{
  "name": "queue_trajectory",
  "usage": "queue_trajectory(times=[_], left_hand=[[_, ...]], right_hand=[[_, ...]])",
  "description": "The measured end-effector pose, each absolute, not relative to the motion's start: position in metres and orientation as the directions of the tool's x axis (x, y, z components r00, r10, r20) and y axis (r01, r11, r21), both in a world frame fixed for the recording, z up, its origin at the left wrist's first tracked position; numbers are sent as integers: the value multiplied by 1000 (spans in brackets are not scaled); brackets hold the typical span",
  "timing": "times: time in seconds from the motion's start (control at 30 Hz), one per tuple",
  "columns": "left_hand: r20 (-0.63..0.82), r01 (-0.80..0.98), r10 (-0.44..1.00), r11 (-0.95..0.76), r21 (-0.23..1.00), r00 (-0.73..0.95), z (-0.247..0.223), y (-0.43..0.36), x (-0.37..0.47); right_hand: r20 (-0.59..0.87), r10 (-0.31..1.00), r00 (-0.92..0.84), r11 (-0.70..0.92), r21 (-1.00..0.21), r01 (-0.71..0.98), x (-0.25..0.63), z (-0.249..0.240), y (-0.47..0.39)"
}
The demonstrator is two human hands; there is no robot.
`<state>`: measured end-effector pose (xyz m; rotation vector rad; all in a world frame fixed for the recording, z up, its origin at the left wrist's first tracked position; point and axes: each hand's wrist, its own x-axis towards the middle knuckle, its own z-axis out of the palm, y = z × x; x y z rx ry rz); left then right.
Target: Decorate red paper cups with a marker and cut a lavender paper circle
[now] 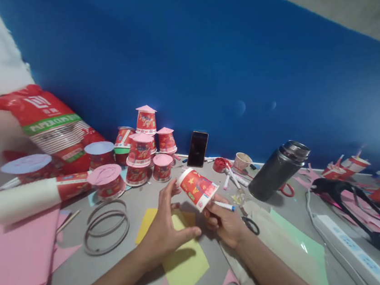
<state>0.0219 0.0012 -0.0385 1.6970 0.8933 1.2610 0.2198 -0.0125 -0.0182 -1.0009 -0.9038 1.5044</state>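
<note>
My right hand grips a red paper cup with yellow stars, tilted, its wide white rim turned down towards the right. A white marker with a blue end is also in that hand, sticking out to the right below the cup. My left hand is open, thumb and fingers apart, just left of the cup. Whether its fingertips touch the cup's side I cannot tell. Beneath the hands lie yellow paper sheets on the grey table.
Decorated paper cups stand stacked at the back, near a phone. A sleeve of cups, pink paper and metal rings lie left. To the right are a dark thermos, loose markers and a power strip.
</note>
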Motion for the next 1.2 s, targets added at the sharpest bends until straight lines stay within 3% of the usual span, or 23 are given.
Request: queue_trajectory(times=[0.13,0.3,0.5,0.8,0.93,1.2], left_hand=[[332,63,914,-355,933,235,-27,0,21],[292,29,930,-306,952,222,-26,5,18],[291,22,924,-306,952,249,-20,8,15],[305,73,940,-319,945,151,-24,14,13],[413,176,909,-417,892,59,-30,20,10],[427,157,899,-437,885,95,-31,18,9]], right_hand=[[-10,999,31,-6,-993,-120,220,-17,-16],[162,982,100,144,-976,163,225,-19,-18],[150,987,63,132,-963,234,227,-20,-17],[362,932,-7,322,-820,474,227,-27,-18],[390,920,41,317,-802,507,229,-31,-16],[397,915,75,307,-803,510,232,-31,-14]])
